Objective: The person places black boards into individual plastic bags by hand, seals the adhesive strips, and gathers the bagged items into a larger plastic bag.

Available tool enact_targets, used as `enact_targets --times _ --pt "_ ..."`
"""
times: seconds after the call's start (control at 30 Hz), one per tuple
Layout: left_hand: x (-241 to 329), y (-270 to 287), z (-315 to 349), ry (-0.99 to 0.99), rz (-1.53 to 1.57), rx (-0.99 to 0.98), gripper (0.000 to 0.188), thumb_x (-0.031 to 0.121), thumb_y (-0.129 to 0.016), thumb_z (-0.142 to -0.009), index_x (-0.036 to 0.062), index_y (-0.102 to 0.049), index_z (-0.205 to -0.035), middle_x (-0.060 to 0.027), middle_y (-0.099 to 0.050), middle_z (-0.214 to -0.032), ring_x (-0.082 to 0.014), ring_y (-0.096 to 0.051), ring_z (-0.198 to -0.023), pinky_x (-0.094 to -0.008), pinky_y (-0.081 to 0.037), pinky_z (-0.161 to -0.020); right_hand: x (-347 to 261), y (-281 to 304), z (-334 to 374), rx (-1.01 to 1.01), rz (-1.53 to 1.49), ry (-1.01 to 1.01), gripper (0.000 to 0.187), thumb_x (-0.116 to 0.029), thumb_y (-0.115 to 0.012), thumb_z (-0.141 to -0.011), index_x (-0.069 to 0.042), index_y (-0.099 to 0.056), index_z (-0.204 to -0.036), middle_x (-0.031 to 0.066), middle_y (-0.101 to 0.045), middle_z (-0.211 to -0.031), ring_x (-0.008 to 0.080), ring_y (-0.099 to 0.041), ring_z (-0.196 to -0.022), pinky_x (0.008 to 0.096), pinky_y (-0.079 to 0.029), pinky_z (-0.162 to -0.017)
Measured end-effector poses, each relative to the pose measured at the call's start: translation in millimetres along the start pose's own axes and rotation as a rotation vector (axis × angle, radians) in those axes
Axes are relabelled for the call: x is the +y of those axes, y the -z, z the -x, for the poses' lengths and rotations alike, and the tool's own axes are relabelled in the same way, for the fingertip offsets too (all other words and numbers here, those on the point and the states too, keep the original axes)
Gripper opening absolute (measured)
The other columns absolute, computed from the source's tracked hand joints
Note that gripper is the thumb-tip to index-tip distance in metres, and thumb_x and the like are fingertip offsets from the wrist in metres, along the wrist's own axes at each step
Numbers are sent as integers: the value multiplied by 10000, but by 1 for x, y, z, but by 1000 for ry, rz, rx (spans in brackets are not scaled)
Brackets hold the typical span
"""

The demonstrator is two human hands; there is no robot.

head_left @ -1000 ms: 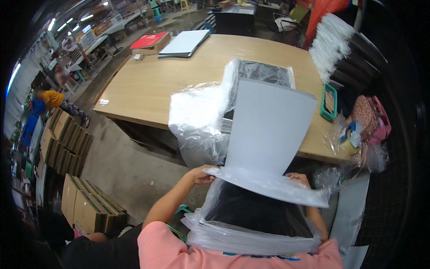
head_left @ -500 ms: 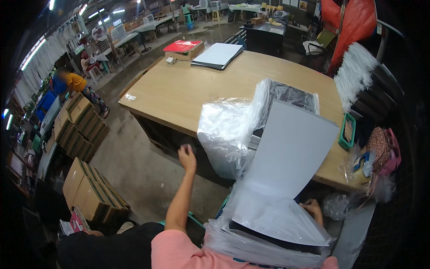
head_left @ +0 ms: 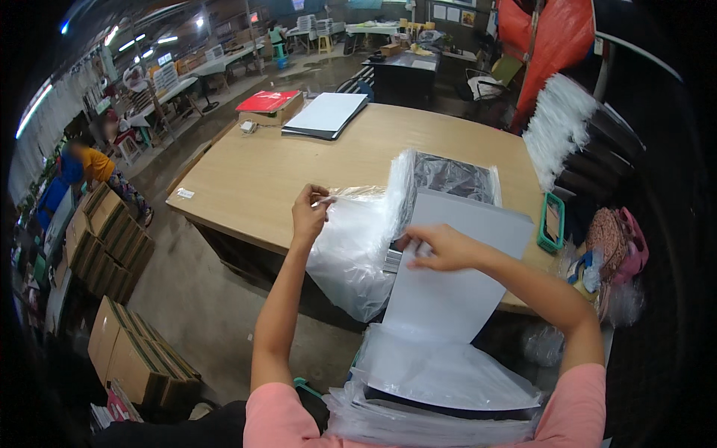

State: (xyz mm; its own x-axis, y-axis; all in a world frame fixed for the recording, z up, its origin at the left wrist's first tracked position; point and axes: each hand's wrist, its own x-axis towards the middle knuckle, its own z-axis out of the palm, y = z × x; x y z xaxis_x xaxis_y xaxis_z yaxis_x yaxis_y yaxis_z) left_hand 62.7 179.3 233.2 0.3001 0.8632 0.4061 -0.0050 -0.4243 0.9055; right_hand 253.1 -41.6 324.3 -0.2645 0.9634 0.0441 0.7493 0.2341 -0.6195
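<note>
My left hand (head_left: pixel 308 214) pinches the upper left corner of a clear plastic bag (head_left: pixel 349 250), which hangs over the table's near edge. My right hand (head_left: pixel 446 249), partly smeared by motion, hovers over a large pale grey sheet (head_left: pixel 441 302), its fingers bent. The lower end of that sheet sits inside another clear plastic sleeve (head_left: pixel 448 366) on my lap, on top of a stack of plastic-covered sheets (head_left: pixel 426 427). Beyond my right hand lies a pile of dark sheets under clear plastic (head_left: pixel 455 175), with bunched plastic along its left side.
The wooden table (head_left: pixel 261 179) bears a white-topped stack of sheets (head_left: pixel 326 113) and a box with a red top (head_left: pixel 269 104). A green basket (head_left: pixel 551 222) stands at its right edge. Cardboard cartons (head_left: pixel 138 355) rest on the floor at left; a person (head_left: pixel 99 166) bends beyond them.
My left hand has risen to the plastic bag's corner and pinched it. My right hand has come up from beside the lap stack to above the grey sheet. The view has shifted slightly.
</note>
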Motion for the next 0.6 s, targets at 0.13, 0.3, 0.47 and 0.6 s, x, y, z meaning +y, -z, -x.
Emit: enact_targets --times 0.13,0.3,0.47,0.6 --pt "11 -6 5 -225 -129 -35 92 -44 -576 -769 -1 -535 -839 -53 -611 -773 -109 -588 -692 -242 -471 -571 48 -24 -115 340 -11 85 355 -211 -654 -751 -6 -553 -1023 152 -620 -961 262 -603 -870 334 -474 -767" --pt "29 8 15 -357 -89 -138 411 -56 -603 -752 59 -504 -1134 -94 -582 -1023 -138 -574 -863 -228 -463 -603 73 -41 -177 88 -454 -106 276 -154 -687 -711 7 -620 -925 108 -643 -832 201 -608 -801 297 -475 -743" --pt "5 46 24 -35 -400 -253 542 113 -690 -718 35 -448 -1197 -144 -518 -1141 -166 -549 -900 -276 -461 -661 68 -30 -174 340 -431 -132 133 -2 -668 -686 4 -626 -812 61 -624 -724 117 -587 -711 236 -476 -681" --pt "-27 17 4 187 -190 -427 527 308 -704 -724 -64 -499 -1036 -147 -587 -991 -165 -561 -808 -291 -450 -698 58 -30 -175 394 -421 103 183 19 -658 -671 10 -607 -847 57 -616 -776 118 -586 -722 230 -481 -699"
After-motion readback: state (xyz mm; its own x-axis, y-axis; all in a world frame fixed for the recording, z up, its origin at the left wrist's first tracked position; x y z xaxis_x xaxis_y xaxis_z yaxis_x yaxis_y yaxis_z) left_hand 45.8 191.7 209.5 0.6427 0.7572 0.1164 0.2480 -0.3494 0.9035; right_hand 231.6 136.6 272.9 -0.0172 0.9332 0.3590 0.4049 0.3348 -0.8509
